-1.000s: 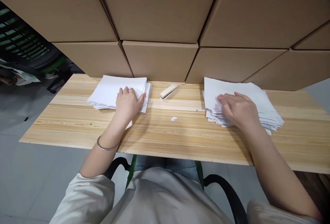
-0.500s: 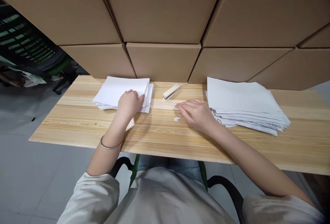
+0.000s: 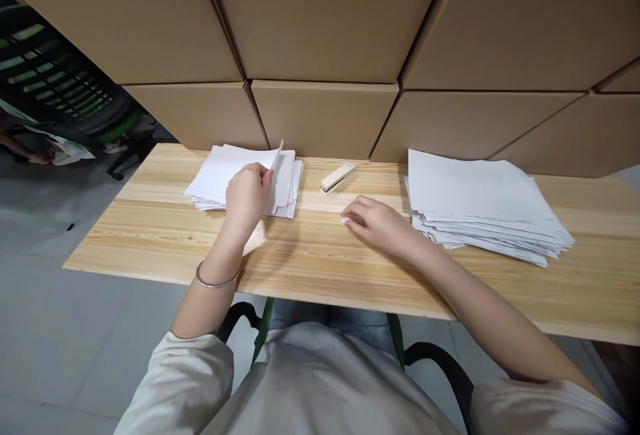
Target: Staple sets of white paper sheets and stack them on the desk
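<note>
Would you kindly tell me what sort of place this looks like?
Probably a packing or storeroom work desk: stacked cardboard boxes wall in a wooden table that bears two paper stacks and a stapler.

White paper stacks (image 3: 480, 201), cream stapler (image 3: 337, 177), pale striped wood table (image 3: 150, 235)

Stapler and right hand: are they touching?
Apart. In the head view, bare tabletop shows between the stapler and the right hand, whose fingers rest on the wood nearer the person.
</note>
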The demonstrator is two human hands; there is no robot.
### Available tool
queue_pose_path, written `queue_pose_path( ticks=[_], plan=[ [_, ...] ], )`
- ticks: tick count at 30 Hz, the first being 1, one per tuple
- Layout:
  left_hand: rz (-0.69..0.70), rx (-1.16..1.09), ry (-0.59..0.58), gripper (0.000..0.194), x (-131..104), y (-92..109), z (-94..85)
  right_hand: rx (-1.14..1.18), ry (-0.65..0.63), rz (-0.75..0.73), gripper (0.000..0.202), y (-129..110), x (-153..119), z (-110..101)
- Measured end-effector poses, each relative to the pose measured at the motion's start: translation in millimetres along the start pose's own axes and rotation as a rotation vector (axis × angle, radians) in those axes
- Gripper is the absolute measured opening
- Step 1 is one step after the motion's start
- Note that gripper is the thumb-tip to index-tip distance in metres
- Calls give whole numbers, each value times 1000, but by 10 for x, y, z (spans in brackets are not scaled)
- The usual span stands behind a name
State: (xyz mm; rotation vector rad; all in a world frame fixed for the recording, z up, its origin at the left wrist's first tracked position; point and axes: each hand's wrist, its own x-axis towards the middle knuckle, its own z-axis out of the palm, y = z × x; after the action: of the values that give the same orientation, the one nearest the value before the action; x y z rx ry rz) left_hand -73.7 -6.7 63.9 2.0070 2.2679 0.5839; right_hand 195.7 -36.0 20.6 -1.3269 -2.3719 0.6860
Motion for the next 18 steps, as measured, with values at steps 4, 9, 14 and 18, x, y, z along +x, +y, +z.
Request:
queue_pose_path(
  ticks=[4,9,14,18],
  plan=[
    [164,-447,-59,23,-124,146,34,600,0,250,37,-134,21,-17],
    [527,-670,-397,24,-437,393,258,1121,-45,425,46,-245,58,-41],
    [742,-666,-678,22,-525,464,316,733,155,493,26,-51,76,26],
    [488,-471,-301,28,-353,347,224,516,197,469,25,126,4,-155]
  ],
)
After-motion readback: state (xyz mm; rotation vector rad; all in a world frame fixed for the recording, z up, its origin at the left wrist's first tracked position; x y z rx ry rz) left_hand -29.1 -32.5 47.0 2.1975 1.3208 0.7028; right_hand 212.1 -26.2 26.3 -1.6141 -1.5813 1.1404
